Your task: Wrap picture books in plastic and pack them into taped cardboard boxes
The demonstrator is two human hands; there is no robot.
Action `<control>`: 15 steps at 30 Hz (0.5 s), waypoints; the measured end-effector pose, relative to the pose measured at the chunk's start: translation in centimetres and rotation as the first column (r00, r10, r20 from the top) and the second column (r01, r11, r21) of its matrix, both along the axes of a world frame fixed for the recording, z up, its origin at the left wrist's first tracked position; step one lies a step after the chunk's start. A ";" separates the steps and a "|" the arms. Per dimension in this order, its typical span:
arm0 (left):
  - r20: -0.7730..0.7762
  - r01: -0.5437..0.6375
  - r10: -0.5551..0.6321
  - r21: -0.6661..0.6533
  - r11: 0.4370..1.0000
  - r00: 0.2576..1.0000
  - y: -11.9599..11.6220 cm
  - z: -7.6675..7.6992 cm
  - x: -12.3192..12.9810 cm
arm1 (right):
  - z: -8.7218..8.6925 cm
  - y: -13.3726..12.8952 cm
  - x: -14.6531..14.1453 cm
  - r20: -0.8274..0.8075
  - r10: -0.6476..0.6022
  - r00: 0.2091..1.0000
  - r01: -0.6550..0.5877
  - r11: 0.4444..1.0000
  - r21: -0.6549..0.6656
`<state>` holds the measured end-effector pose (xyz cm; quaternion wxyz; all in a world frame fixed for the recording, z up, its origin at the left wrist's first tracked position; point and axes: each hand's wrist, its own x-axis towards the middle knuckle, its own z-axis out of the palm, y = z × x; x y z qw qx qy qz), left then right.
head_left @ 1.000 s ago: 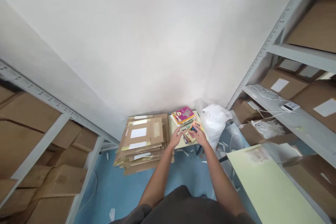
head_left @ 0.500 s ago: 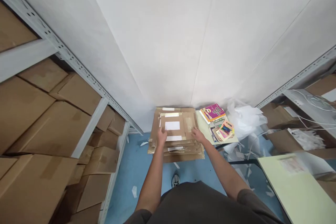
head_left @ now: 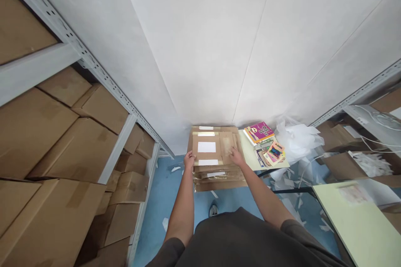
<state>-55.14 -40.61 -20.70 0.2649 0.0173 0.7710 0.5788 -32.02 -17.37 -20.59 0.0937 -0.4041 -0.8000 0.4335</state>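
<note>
A flattened cardboard box [head_left: 205, 137] with a white label [head_left: 206, 147] and strips of pale tape lies on top of a stack of folded cardboard [head_left: 219, 185]. At its left edge, my left hand [head_left: 189, 161] is closed with the thumb over the top. My right hand [head_left: 237, 157] has its fingers bent together at the right side of the same box, just below a patch of clear tape [head_left: 227, 144]. Exactly what those right fingertips pinch is small and partly hidden.
Several books [head_left: 259, 132] and small booklets [head_left: 275, 153] lie on a pale tabletop [head_left: 250, 152] to the right, beside white plastic wrapping [head_left: 299, 139]. Shelves with cardboard boxes [head_left: 73, 146] line the left. Another pale table [head_left: 354, 221] stands front right. Paper scraps litter the blue floor [head_left: 153, 200].
My left hand has slid outward and down to the box's left edge, and my right hand's fingers have drawn in closer together. The whole view has shifted slightly.
</note>
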 end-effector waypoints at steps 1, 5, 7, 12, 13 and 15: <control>0.036 -0.002 0.000 0.041 0.999 0.999 0.1 0.1 0.2 | 0.2 0.4 0.2 -0.046 -0.068 0.997 0.067 0.997 -0.033; 0.153 -0.028 0.000 0.179 0.983 0.988 0.2 0.3 0.7 | 1.5 2.1 1.3 -0.185 -0.299 0.936 0.268 0.948 -0.174; 0.212 -0.067 0.008 0.272 0.960 0.977 0.5 0.5 0.7 | 2.4 3.1 2.3 -0.239 -0.367 0.899 0.297 0.913 -0.281; 0.249 -0.020 -0.094 0.420 0.907 0.964 3.3 1.9 1.0 | 5.4 5.5 6.6 -0.353 -0.419 0.837 0.206 0.838 -0.505; 0.235 0.015 -0.128 0.432 0.902 0.963 4.3 2.3 1.2 | 6.0 5.9 7.7 -0.373 -0.426 0.824 0.192 0.830 -0.523; 0.193 0.085 -0.192 0.457 0.885 0.962 6.7 3.2 2.3 | 7.4 7.0 10.4 -0.421 -0.446 0.790 0.179 0.824 -0.537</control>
